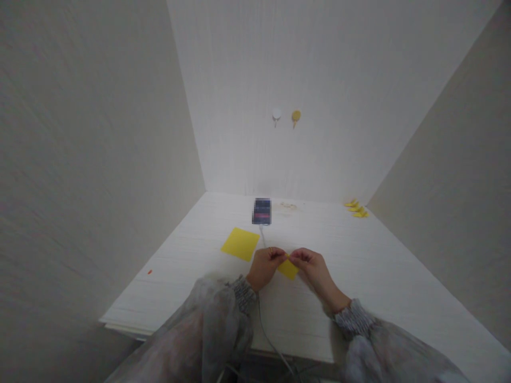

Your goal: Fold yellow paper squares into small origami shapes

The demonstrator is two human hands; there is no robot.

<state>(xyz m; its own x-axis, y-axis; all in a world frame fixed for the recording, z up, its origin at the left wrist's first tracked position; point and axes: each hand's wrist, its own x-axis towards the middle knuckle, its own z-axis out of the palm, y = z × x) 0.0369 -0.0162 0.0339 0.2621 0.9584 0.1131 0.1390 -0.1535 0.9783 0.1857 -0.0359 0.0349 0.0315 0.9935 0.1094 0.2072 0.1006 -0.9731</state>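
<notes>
A person's two hands meet over a white worktop [191,234], slightly right of centre. The left hand [263,268] and the right hand [315,270] each have thumb and fingers pinching the top edge of a small yellow paper [289,271], which sits between them, one corner pointing toward the person. It looks folded, though the hands hide too much to be sure. Beyond the left hand a flat yellow sheet [240,243] lies on the worktop. Farther back is a device [262,211] with a blurred screen and a cable [261,314]. Yellow pieces [356,208] lie near the far right corner.
</notes>
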